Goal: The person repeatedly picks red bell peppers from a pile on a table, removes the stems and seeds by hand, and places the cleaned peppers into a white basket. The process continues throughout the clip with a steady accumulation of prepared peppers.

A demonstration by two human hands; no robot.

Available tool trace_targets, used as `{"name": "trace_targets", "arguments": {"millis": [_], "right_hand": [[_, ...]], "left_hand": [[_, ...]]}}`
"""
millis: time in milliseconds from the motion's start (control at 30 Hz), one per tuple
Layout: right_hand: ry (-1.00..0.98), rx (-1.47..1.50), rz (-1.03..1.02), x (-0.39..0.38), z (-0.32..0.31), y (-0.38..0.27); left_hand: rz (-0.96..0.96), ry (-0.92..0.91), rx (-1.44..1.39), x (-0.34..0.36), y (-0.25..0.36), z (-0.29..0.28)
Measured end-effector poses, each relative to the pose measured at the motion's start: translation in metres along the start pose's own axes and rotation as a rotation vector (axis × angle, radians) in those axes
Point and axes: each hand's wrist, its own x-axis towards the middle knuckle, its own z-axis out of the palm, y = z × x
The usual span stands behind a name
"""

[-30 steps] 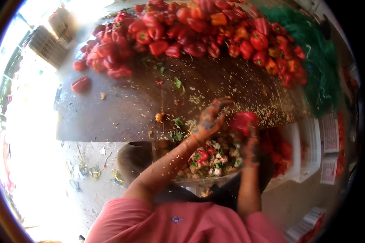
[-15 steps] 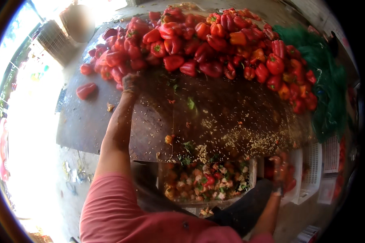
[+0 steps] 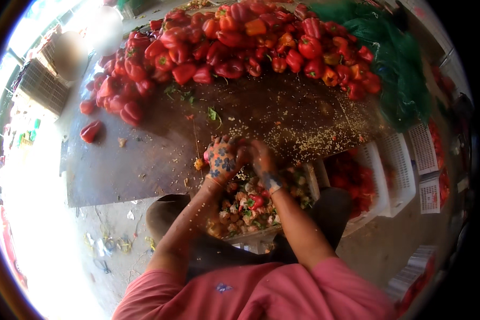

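At the near edge of the brown board [image 3: 122, 165], my left hand [image 3: 221, 160], flower-patterned on its back, is wrapped round a red pepper [image 3: 207, 156], mostly hidden by the fingers. My right hand [image 3: 258, 160] meets it from the right, fingers curled and blurred; what they hold is hidden. Below both hands is a bin of pale cores and green scraps [image 3: 234, 208] with a small red pepper [image 3: 256, 201] among them. Loose seeds [image 3: 325, 136] and leaves [image 3: 214, 114] are scattered over the board, and a large heap of red peppers [image 3: 224, 42] lies along its back.
White crates [image 3: 400, 170] stand at the right, one with red pieces [image 3: 346, 184]. Green netting [image 3: 394, 69] hangs at the back right. A beige crate [image 3: 40, 88] stands at the back left. Twine [image 3: 106, 245] lies on the floor; my knees [image 3: 333, 213] flank the bin.
My left hand has come from the pepper heap back to the near edge with a pepper. My right hand has risen from beside the crates to meet it. The view has shifted.
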Motion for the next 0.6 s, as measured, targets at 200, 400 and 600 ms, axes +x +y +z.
{"name": "trace_targets", "arguments": {"millis": [200,400,600], "right_hand": [[0.24,-0.177,-0.092,-0.025,-0.004,-0.022],[0.183,-0.084,0.063,0.011,-0.015,-0.044],[0.197,-0.152,0.079,0.021,-0.009,-0.014]], "left_hand": [[-0.126,0.072,0.316,0.018,0.005,0.054],[-0.393,-0.088,0.29,0.092,-0.012,0.063],[-0.385,-0.078,0.312,0.101,-0.019,0.069]]}}
